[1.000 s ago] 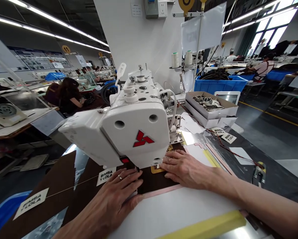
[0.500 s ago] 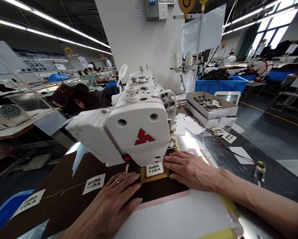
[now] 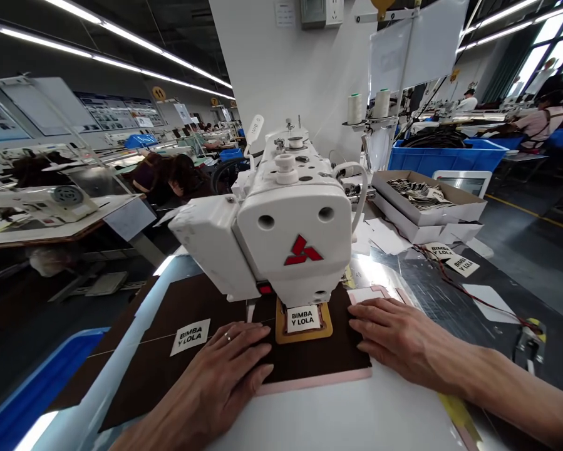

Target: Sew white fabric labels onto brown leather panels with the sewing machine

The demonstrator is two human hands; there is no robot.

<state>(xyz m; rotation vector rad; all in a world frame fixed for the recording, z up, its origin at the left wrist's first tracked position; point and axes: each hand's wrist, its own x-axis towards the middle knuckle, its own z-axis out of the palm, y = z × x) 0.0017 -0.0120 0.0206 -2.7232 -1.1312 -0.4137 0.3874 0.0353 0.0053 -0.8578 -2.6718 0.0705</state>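
Hands flat, fingers spread: left hand (image 3: 225, 369) and right hand (image 3: 398, 338) press brown fabric (image 3: 309, 360) beside label (image 3: 303, 318). Keep pressure even and fingertips clear under sewing machine (image 3: 290, 238).

Matt brown cloth (image 3: 187, 307) lies under a glossy white plastic sewing machine (image 3: 290, 244) on a reflective metal table (image 3: 417, 275).

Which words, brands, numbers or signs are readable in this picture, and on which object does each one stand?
"BIMBA Y LOLA": white label in the tan frame under the sewing machine.
"BIMBA Y LOLA": loose white label on the brown fabric.
"Y LOLA": labels at right, partly legible.
Red three-part logo on the machine head: no words.
Wall boards and round yellow signs: too small to read.
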